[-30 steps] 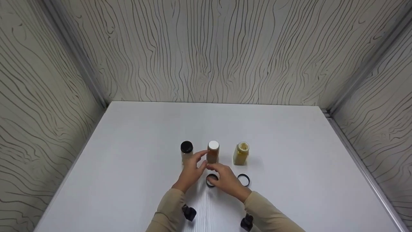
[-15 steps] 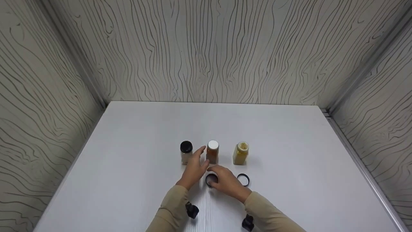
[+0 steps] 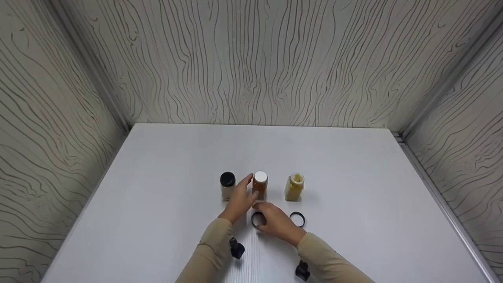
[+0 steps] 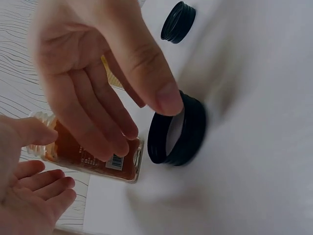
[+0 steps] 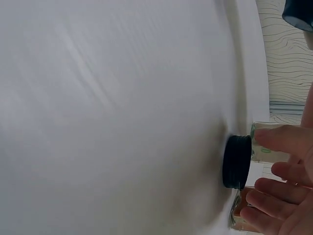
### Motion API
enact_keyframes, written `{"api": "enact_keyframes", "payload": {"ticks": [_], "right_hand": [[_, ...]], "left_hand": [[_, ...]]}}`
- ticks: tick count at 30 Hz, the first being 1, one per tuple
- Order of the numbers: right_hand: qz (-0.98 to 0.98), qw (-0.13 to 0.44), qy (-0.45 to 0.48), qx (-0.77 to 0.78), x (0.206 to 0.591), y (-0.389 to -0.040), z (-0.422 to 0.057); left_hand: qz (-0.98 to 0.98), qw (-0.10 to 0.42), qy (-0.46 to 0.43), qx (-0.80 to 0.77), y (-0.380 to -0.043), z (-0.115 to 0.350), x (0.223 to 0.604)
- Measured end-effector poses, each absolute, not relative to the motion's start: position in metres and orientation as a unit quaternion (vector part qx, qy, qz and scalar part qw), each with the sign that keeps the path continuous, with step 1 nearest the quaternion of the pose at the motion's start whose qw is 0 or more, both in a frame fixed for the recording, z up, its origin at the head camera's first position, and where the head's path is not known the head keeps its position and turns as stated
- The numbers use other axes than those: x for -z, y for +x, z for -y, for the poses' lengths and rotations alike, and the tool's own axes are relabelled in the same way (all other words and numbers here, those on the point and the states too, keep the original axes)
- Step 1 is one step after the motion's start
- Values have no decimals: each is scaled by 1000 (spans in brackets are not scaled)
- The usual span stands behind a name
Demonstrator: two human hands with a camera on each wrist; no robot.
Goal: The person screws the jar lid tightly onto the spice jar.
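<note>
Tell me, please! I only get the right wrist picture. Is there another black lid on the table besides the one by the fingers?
Observer: Yes, a second black lid lies on the table, to the right of that one.
Operator: Cool! I see bits of a pale jar and an amber jar. Is that all the jars?
Observer: No, the head view shows a yellow jar too, standing to the right of those with its top open.
Operator: I can hardly see the left hand. Where is it?
Observer: In the head view it is at the gap between the pale jar and the amber jar; whether it touches either, I can't tell.
</note>
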State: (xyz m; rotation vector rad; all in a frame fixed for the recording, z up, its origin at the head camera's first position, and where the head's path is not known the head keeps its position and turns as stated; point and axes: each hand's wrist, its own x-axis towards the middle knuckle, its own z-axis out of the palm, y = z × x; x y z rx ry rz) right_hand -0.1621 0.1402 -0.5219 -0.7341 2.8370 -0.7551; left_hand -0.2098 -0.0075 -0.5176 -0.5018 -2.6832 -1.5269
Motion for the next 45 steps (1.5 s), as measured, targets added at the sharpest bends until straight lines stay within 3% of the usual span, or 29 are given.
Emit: {"api": "enact_keyframes", "payload": {"ticks": [9, 35, 45], "right_hand": [[-939, 49, -256, 225, 524, -163, -138], [-926, -40, -326, 184, 539, -165, -138], [-928, -39, -324, 176, 540, -165, -136]], "left_hand": [[850, -11, -160, 501, -219, 4, 519], [849, 23, -183, 495, -223, 2, 522], [851, -4, -177, 494, -224, 2, 519]]}}
